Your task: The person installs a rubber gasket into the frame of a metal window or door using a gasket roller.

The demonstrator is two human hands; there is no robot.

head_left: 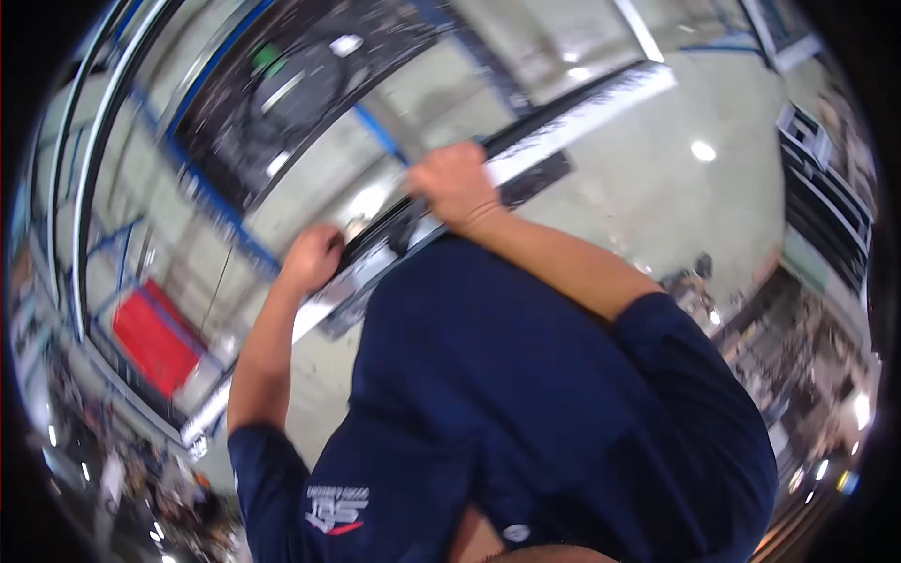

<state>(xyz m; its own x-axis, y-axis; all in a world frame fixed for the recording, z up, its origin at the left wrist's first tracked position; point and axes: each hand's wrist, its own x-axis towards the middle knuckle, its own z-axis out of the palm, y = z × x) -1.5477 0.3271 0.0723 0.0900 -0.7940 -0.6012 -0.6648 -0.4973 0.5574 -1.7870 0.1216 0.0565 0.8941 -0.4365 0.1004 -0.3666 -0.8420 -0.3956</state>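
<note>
A long black and white frame bar [587, 113] runs diagonally across the view, in front of my body. My right hand [455, 183] is closed over the bar near its middle, fingers wrapped on its far edge. Lower along the same bar, my left hand [314, 258] is curled at its dark edge, with the fingertips partly hidden and blurred. Between my hands, a small dark part [404, 233] sits on the bar. Motion blur hides the finer details.
Beyond the bar, a dark board [319, 70] with a green item [267, 59] lies on a blue frame [202, 192]. A red panel [158, 338] is at the left. Stacked dark profiles [826, 211] stand at the right, with blurred clutter [788, 357] below them.
</note>
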